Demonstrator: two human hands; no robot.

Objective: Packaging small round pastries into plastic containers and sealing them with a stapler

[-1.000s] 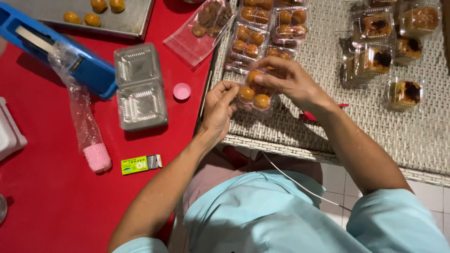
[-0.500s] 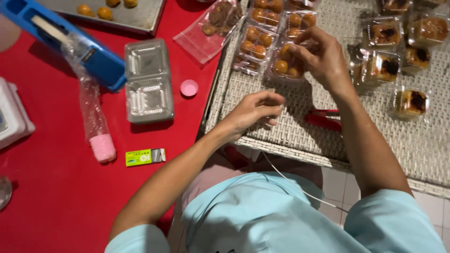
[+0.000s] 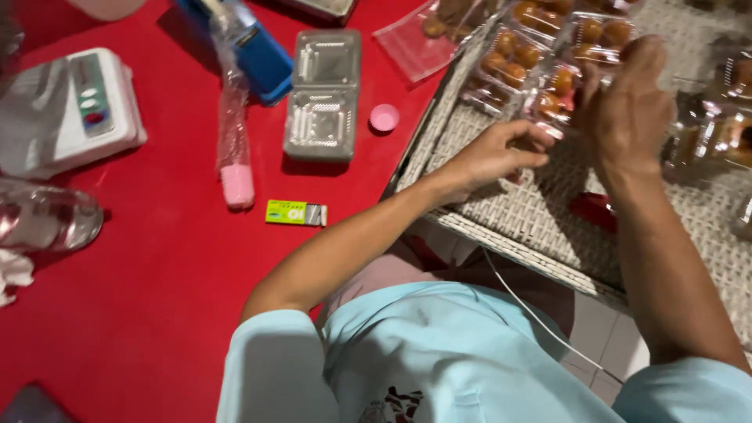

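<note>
My right hand point(image 3: 627, 110) is raised over the white wicker tray point(image 3: 540, 227), its fingers against a clear pastry pack point(image 3: 548, 94) with round golden pastries inside. My left hand point(image 3: 493, 153) lies just below that pack with fingers pinched together at its near corner; whether they grip it is unclear. More clear packs of golden pastries point(image 3: 509, 59) lie in rows beyond. Packs with darker pastries point(image 3: 721, 133) sit to the right, blurred.
On the red table point(image 3: 157, 313) lie an empty clear clamshell tray point(image 3: 323, 94), a pink cap point(image 3: 384, 117), a small green-yellow box point(image 3: 296, 212), a plastic sleeve with a pink end point(image 3: 233, 149), a blue sealer point(image 3: 254, 51), a white device point(image 3: 74, 110) and a glass point(image 3: 47, 219).
The view has swung left and closer. My left hand rose from the tray's near part to the pack. My right hand stays up at the pack among the rows.
</note>
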